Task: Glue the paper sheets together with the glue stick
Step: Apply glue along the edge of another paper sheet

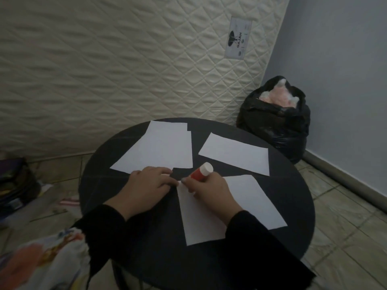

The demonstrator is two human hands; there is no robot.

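3 white paper sheets on the round dark counter (117, 185): far-left sheet (159, 147), far-right sheet (234, 153), near sheet (226, 208). 1 glue stick (201, 172), red body w/ white cap pointing up & away, gripped in right hand (206, 188) over near sheet's top-left corner. Left hand (146, 183) flat, fingers spread loosely, holding nothing, pressing beside that corner. 1 black bag (274, 124) on floor by wall.

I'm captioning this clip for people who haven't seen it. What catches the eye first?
White paper sheets stand out against the dark round table. At its middle, the right hand grips a red glue stick over the nearest sheet, with the left hand beside it. Behind stands a quilted mattress.
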